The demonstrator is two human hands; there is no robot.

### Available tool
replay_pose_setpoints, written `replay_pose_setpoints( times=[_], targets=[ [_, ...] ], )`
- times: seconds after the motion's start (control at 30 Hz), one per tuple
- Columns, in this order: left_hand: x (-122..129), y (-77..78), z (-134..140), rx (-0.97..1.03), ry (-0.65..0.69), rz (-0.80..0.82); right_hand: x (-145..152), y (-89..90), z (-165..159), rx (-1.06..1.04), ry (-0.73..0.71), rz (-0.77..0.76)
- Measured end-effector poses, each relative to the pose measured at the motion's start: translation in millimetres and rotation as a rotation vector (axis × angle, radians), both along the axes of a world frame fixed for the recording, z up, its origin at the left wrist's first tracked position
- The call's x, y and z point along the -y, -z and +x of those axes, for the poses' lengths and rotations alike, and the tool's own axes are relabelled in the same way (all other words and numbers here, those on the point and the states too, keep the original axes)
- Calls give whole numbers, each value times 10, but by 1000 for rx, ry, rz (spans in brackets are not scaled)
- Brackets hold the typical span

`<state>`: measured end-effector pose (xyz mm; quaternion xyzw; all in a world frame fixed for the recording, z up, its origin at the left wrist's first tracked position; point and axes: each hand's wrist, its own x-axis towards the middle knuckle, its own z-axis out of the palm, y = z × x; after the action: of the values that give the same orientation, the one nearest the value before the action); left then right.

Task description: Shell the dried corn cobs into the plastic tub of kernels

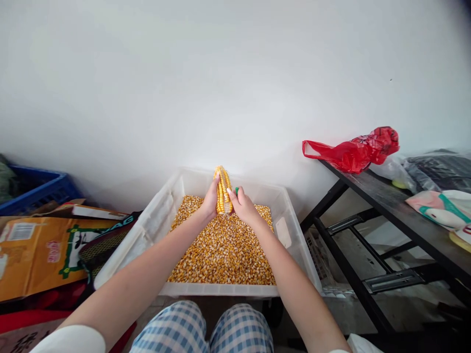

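Observation:
Over the tub, my left hand (210, 200) is closed around an ear of corn (223, 192), which stands nearly upright with its yellow rows facing me. A pale strip without kernels runs down the lower part of the ear. My right hand (244, 206) is closed at the ear's right side, its thumb against the cob. A bit of a small green-handled tool (237, 189) shows at that hand; the rest is hidden. Beneath both hands, loose corn kernels (224, 257) fill much of a translucent plastic tub (221, 290).
A black folding table (393, 196) stands on the right, with a red plastic bag (356, 149) at its near corner. To the left lie a flattened cardboard box (37, 250) and a blue crate (44, 189). A white wall (228, 83) rises behind the tub.

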<state>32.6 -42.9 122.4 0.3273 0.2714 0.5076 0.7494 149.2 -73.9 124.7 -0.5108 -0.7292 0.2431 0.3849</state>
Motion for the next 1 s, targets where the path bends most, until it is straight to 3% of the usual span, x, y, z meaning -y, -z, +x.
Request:
replay_pose_setpoints(
  times=[0.13, 0.3, 0.43, 0.73, 1.0],
  targets=[
    [-8, -15, 41, 32, -124, 65, -6, 15, -21, -149, 120, 13],
    [3, 90, 121, -115, -203, 183, -19, 66, -51, -169, 188, 10],
    [33, 122, 145, -136, -165, 186, -26, 90, -48, -113, 225, 52],
    [22, 180, 136, -129, -159, 182, -49, 61, -1, 238, 163, 113],
    [-2, 191, 96, -107, -34, 119, -60, 23, 75, 178, 88, 65]
  ],
)
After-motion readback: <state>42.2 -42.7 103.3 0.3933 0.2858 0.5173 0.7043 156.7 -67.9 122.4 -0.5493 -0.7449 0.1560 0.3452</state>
